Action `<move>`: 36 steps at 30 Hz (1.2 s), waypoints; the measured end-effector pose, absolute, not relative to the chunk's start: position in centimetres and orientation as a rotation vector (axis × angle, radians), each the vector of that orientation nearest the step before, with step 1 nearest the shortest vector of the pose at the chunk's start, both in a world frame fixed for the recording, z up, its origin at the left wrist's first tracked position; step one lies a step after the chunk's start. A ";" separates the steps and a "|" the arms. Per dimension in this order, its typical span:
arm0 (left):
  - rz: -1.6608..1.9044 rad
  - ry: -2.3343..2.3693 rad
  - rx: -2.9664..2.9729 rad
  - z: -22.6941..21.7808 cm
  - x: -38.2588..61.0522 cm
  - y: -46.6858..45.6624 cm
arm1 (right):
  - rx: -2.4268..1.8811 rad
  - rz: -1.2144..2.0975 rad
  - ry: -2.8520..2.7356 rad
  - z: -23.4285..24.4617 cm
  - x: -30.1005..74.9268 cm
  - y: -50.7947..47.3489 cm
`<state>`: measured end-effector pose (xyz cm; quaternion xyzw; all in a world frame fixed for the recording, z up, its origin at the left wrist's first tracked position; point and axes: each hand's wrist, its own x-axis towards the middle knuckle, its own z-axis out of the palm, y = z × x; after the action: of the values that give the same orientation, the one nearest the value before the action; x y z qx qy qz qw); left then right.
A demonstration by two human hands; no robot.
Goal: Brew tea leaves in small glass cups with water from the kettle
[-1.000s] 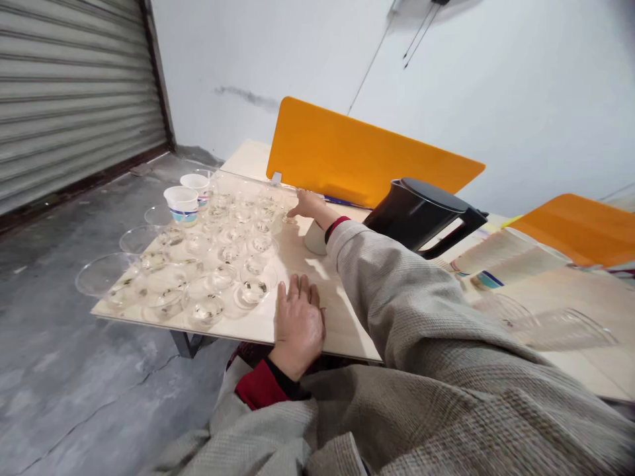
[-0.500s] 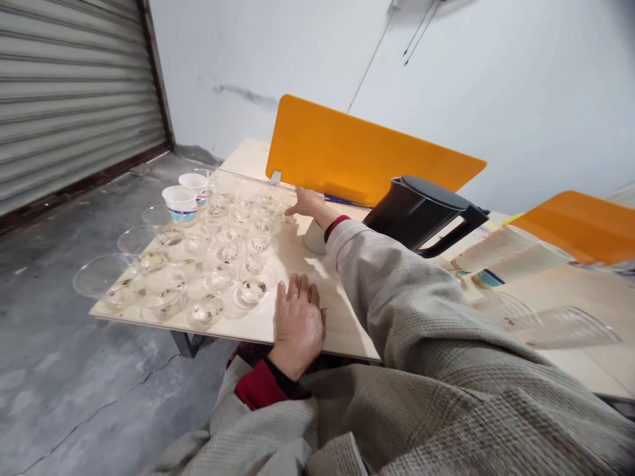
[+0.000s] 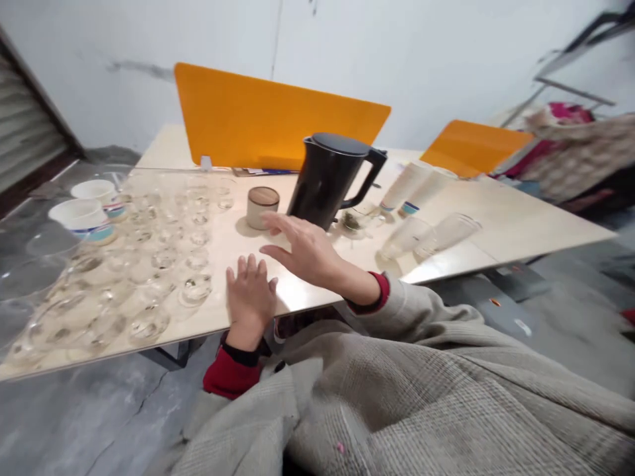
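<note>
My left hand (image 3: pixel 251 291) lies flat on the table by its front edge, fingers spread, holding nothing. To its left stand many clear plastic cups (image 3: pixel 196 287) with dark leaf bits at the bottom. My right hand (image 3: pixel 310 254) is open above the table, with nothing in it. Its fingers overlap the view of a pale canister (image 3: pixel 255 215) with a brown lid; whether they touch it I cannot tell. Just behind that hand stands a black electric kettle (image 3: pixel 322 182), its lower part partly hidden. A small heap of dried leaves (image 3: pixel 351 222) sits right of the kettle.
Two white paper cups (image 3: pixel 79 218) stand at the far left among the clear ones. Stacked paper cups (image 3: pixel 404 188) and stacked clear cups (image 3: pixel 451 235) lie on the right. An orange divider (image 3: pixel 278 119) runs along the back, with a second orange panel (image 3: pixel 473 147) farther right.
My right hand has drawn back from the far row of clear cups to a place in front of the kettle. My left hand still rests on the table. The view has turned right.
</note>
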<state>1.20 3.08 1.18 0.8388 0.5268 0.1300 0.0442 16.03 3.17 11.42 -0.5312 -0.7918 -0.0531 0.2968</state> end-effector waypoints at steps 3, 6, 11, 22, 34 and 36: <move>0.460 1.595 2.637 1.0 1.0 3.3 | -1.473 -0.133 -1.973 10.6 21.3 -2.0; 0.484 1.595 2.656 0.9 0.9 3.5 | -1.667 -0.326 -1.687 11.3 28.5 -5.4; 0.472 1.613 2.672 0.8 0.9 3.8 | -2.017 -0.622 -1.331 12.8 39.2 -9.1; 0.501 1.597 2.754 0.8 0.5 4.1 | -2.299 -0.569 -1.545 10.5 42.7 -7.6; 0.477 1.616 2.722 0.9 0.6 4.0 | -2.342 -0.586 -1.491 11.2 42.4 -7.1; 0.483 1.613 2.726 0.8 0.6 4.1 | -2.338 -0.584 -1.481 11.3 42.5 -6.9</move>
<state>0.63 4.06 0.84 0.8504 0.5032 0.1506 -0.0313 42.45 -6.94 11.26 -0.8164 -0.5173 -0.2040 0.1559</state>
